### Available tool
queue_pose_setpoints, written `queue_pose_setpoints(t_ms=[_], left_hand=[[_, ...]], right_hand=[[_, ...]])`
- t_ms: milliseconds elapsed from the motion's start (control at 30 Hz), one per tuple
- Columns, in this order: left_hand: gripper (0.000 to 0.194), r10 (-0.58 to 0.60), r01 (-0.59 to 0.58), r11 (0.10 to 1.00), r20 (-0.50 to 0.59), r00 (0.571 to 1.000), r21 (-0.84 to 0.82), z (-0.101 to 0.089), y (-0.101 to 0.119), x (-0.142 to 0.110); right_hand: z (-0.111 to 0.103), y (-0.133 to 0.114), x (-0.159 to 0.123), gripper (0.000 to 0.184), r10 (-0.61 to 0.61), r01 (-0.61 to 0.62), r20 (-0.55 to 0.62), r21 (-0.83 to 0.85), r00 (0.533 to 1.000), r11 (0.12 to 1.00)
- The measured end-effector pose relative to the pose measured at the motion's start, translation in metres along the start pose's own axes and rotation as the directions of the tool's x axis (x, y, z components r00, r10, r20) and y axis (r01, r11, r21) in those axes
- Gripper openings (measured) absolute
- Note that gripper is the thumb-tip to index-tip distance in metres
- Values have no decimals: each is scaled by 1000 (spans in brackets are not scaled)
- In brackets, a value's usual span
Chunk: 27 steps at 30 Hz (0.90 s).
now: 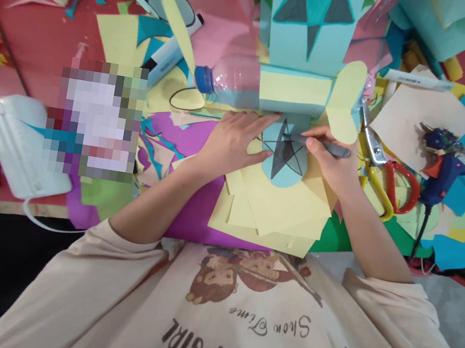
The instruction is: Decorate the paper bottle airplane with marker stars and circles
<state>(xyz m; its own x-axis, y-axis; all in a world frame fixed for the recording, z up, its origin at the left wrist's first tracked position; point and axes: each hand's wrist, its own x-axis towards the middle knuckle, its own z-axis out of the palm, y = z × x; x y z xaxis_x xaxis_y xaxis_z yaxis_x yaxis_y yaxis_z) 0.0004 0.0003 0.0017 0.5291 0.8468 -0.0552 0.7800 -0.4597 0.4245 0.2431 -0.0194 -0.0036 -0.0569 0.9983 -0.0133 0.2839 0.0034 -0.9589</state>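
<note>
A light blue paper circle (289, 174) with a dark star drawn on it lies on a stack of yellow paper sheets (273, 213). My left hand (233, 142) rests flat on the circle's left edge, fingers stretched out, pressing it down. My right hand (331, 166) is closed around a grey marker (329, 148), whose tip touches the star near its top. Just behind stands a light blue and yellow paper model (310, 45) built around a clear plastic bottle (229, 82) with a blue cap.
Scissors with red and yellow handles (385, 174) lie right of my right hand. A blue glue gun (444, 172) sits farther right. A white face mask (21, 143) lies at the left. White markers (170, 52) and coloured paper scraps cover the red table.
</note>
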Motion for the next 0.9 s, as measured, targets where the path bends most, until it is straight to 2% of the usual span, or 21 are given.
queue_pose_setpoints(t_ms=[133, 300, 567, 900], left_hand=[[59, 4, -4, 1000, -16, 1000, 0, 0, 0, 0], [61, -12, 12, 1000, 13, 1000, -10, -2, 2, 0], [60, 8, -8, 1000, -9, 1000, -18, 0, 0, 0], [61, 10, -10, 1000, 7, 1000, 12, -1, 1, 1]], right_hand=[[0, -10, 0, 14, 9, -10, 36, 3, 999, 1000], [-1, -20, 0, 12, 24, -23, 64, -11, 998, 1000], [0, -4, 1, 11, 14, -14, -8, 18, 1000, 1000], [1, 3, 2, 36, -63, 65, -41, 48, 997, 997]])
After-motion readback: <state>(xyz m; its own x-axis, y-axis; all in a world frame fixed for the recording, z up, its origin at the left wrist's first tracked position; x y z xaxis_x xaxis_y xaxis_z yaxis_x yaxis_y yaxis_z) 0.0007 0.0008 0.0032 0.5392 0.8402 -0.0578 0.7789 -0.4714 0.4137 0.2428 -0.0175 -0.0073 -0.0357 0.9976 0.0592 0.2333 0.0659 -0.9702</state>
